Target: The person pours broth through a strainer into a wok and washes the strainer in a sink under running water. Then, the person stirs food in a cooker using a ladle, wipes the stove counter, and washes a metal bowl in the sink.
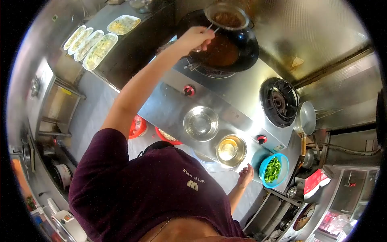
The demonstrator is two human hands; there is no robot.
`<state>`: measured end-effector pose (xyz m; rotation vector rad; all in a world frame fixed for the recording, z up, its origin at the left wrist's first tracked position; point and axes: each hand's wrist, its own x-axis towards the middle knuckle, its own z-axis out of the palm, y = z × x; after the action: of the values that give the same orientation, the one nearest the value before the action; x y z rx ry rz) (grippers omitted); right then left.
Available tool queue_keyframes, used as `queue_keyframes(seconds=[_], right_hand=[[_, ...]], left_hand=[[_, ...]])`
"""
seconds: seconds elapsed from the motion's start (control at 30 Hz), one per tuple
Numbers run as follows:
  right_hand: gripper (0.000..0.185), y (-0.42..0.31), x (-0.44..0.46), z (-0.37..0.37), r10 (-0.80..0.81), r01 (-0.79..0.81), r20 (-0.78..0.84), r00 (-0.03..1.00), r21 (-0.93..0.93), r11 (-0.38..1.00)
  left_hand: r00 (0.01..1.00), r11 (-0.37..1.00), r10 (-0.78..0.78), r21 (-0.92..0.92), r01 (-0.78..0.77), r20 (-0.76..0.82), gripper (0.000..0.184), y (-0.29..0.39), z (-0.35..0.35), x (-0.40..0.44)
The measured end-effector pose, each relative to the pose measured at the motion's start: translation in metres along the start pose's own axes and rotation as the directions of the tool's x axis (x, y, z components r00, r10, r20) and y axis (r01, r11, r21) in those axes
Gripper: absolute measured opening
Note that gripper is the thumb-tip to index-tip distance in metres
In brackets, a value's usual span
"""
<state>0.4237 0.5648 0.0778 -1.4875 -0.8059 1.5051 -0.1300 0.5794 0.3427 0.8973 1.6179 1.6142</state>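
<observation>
My left hand (197, 39) is closed around the handle of a round strainer (227, 17), which holds small brown pieces of food. The strainer is raised over the far rim of a large black wok (250, 47). Brown liquid (223, 50) lies in the wok's bottom. Low on the right, my right hand (245, 176) hangs with loosely bent fingers apart, and nothing shows in it. Beside that hand stands a blue plastic basket (287, 169) of cut green peppers (273, 169). A metal bowl (242, 155) with yellowish liquid is just beyond the hand.
Another metal bowl (200, 123) stands on the steel counter (169, 103). A bare burner (279, 101) and a pan with a wooden handle (307, 117) are at right. Several oval plates of food (100, 51) line the left counter. A red tub (138, 127) sits below.
</observation>
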Motion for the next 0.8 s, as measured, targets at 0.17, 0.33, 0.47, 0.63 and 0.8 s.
queue_keyframes(seconds=[0.17,0.33,0.47,0.63,0.8], right_hand=[[0.02,-0.008,-0.006,0.007,0.001,0.0,-0.043,0.999,0.035,0.999],[0.019,-0.019,-0.009,0.009,-0.018,0.018,-0.075,0.997,0.004,1.0],[0.019,-0.015,-0.003,0.008,-0.015,0.018,-0.06,0.998,0.045,0.999],[0.02,-0.006,-0.01,0.017,-0.069,0.068,0.02,0.997,0.036,0.997],[0.02,-0.002,-0.005,0.012,-0.046,0.047,-0.028,0.999,0.033,0.998]], left_hand=[[0.957,0.951,-0.276,0.169,0.259,0.084,0.021,-0.053,-0.012,0.007],[0.999,0.982,0.017,0.188,-0.026,0.046,0.023,0.004,-0.008,0.0],[0.992,0.969,0.128,0.211,-0.126,0.002,0.023,0.042,-0.006,-0.003],[0.999,0.998,-0.006,0.056,0.004,0.035,0.016,-0.008,-0.002,0.004],[0.978,0.977,-0.19,0.113,0.179,0.092,0.019,-0.04,-0.018,0.024]])
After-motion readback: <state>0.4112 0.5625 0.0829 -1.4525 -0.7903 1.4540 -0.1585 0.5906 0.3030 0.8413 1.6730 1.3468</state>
